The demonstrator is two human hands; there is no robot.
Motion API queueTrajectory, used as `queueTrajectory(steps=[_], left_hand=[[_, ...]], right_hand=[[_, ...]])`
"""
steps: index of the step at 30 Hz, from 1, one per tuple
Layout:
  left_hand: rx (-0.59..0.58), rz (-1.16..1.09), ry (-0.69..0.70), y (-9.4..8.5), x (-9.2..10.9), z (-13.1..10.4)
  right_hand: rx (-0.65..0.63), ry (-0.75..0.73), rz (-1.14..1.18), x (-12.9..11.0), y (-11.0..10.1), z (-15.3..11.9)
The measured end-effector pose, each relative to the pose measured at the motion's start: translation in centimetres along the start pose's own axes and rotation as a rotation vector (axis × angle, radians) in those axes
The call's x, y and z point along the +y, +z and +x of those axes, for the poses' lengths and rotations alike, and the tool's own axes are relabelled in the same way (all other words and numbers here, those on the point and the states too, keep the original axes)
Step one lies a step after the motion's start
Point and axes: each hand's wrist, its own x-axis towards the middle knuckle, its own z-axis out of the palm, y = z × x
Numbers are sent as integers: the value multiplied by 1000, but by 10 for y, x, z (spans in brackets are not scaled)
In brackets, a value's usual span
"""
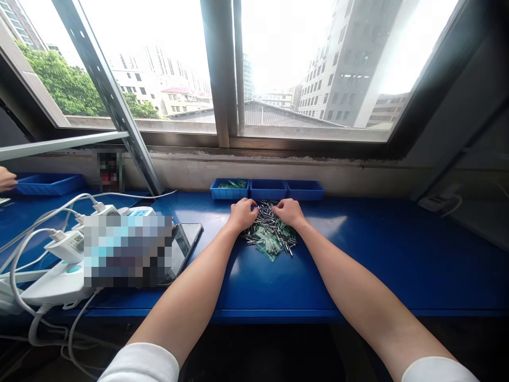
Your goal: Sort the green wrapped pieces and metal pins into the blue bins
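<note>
A heap of thin, shiny metal pins [287, 245] lies on the blue tabletop [350, 265], with small green-tinted plastic bags [267, 240] on and among them. At the heap's far left side is my left hand [242, 214], its fingers curled in and their tips over the pins. Opposite it, my right hand [290, 212] is closed too, thumb and fingers drawn together at the right side. Whatever either hand pinches is too small to make out. Just beyond stand three blue bins; green packets lie in the left bin [229, 194].
Two more bins, the middle bin [268, 195] and the right bin [305, 196], adjoin it below the window. To the left are a smartphone [190, 233], a white power strip [59, 286] with plugs and cables, and a metal post [119, 111]. Another person's hand [6, 179] shows at far left.
</note>
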Motion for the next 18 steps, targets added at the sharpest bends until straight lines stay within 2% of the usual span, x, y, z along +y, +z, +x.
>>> queueTrajectory(steps=[5,10,13,18], left_hand=[[15,-73,65,-5,5,-3],[-34,-186,204,-8,12,-7],[-3,-181,233,-7,13,-7],[60,-183,205,-7,12,-6]], right_hand=[[67,-36,284,-1,-4,2],[-48,-11,756,-5,-3,-1],[-112,30,859,-9,-5,-4],[-166,31,885,-12,-8,-6]])
